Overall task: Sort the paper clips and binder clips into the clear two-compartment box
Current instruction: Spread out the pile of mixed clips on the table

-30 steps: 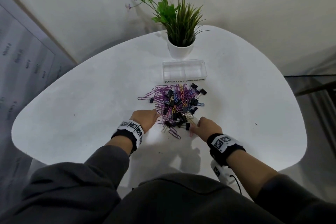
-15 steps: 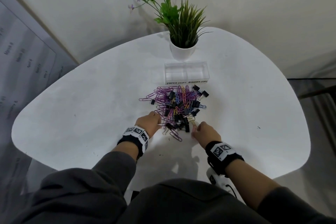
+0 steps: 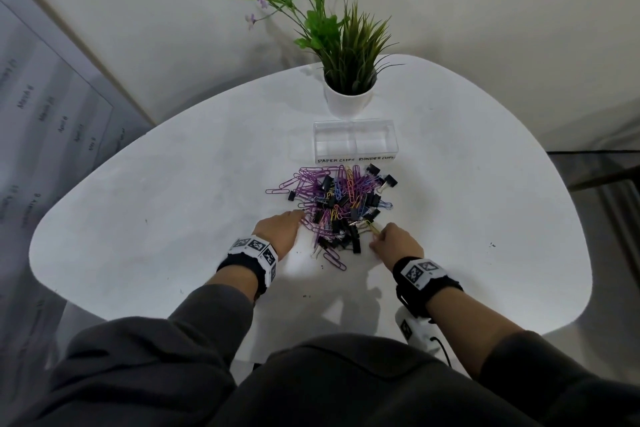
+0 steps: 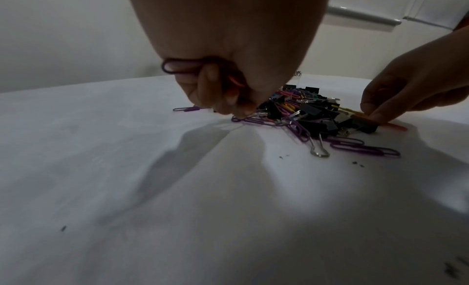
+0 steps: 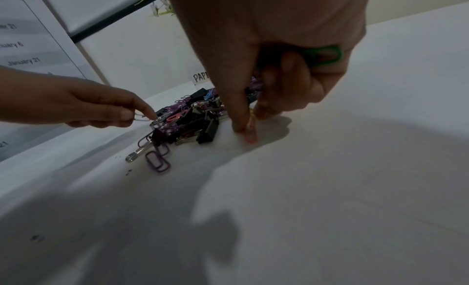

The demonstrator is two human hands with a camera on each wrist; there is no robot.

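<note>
A mixed pile (image 3: pixel 341 204) of coloured paper clips and black binder clips lies mid-table, in front of the clear two-compartment box (image 3: pixel 355 142) labelled PAPER CLIPS and BINDER CLIPS. My left hand (image 3: pixel 300 218) is at the pile's near-left edge. It holds a purple paper clip (image 4: pixel 177 67) in its curled fingers, and its fingertips (image 4: pixel 238 111) touch clips in the pile. My right hand (image 3: pixel 377 236) is at the near-right edge. It pinches an orange paper clip (image 5: pixel 250 133) against the table and keeps a green paper clip (image 5: pixel 322 55) in its curled fingers.
A white pot with a green plant (image 3: pixel 348 97) stands just behind the box. The white table (image 3: pixel 173 218) is rounded, and its near edge is close to my body. A printed calendar sheet (image 3: pixel 41 135) leans at the left, off the table.
Both hands stay at the near edge of the pile, with only small shifts of the fingers. The head view has tilted slightly.
</note>
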